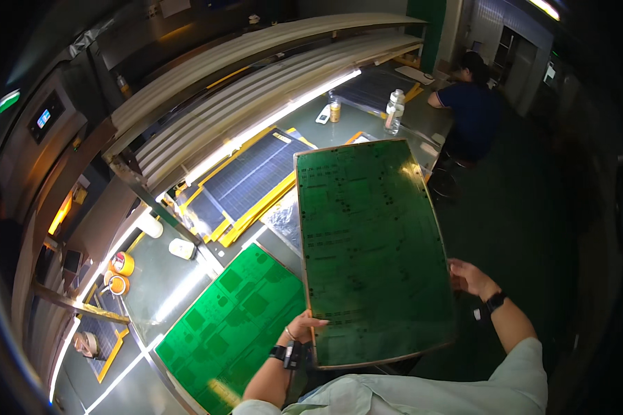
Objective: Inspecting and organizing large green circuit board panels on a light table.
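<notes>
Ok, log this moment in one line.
left hand: gripping raised green panel, left edge | right hand: at its right edge | other green panel: lying on table

Circuit-board panel (374, 256) between left hand (302, 326) and right hand (469, 278), second circuit-board panel (235, 318) on the bench (154, 271) to its left, framed sheets (256, 173) behind that, plastic bottles (394, 114) farther back (a co-worker (472, 117) to their right).

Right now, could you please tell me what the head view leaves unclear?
Held green panel: head view; its far face is turned away.
Left hand: head view; most fingers hidden behind that panel.
Lying green panel: head view; partly covered by the held panel and left forearm.
Small screen: head view; readout too small.
</notes>
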Motion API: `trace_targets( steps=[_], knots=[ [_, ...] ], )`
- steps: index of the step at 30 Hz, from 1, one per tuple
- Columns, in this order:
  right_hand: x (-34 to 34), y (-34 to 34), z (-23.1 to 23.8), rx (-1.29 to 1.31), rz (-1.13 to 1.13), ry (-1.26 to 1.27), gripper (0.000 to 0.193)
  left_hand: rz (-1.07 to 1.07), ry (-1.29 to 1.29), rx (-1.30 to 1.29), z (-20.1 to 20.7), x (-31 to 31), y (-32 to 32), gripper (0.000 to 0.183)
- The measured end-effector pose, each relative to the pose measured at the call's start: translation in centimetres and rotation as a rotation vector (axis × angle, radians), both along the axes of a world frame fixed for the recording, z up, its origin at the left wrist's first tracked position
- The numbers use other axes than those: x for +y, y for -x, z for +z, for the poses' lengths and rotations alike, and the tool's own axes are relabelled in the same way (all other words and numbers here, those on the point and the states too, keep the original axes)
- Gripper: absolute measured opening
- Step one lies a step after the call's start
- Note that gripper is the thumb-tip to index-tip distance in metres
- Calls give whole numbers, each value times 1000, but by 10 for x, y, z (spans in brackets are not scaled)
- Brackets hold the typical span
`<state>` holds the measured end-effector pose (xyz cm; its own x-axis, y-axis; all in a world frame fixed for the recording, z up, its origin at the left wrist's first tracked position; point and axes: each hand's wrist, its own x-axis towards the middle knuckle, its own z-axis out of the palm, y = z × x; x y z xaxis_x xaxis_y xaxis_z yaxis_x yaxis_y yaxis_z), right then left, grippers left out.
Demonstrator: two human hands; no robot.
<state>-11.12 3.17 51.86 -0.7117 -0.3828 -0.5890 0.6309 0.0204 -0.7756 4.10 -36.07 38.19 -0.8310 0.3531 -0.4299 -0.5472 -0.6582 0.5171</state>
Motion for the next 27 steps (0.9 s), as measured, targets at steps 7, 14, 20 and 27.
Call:
trace_targets(
  steps=[7, 14, 20, 27],
  knots=[
    [-9, 73, -9, 56, -68, 261, 33, -419, 458, 502, 30, -56, 87, 44],
    [-25, 23, -41, 146, -656, 556, 31, 172, 1426, 912, 202, -62, 137, 29],
    [-122, 25, -100, 56, -685, 753, 13, -954, 597, 626, 138, -6, 39, 42],
    [-263, 62, -153, -78, -869, 1088, 10, 305, -131, -74, 11, -2, 107, 82]
  ],
)
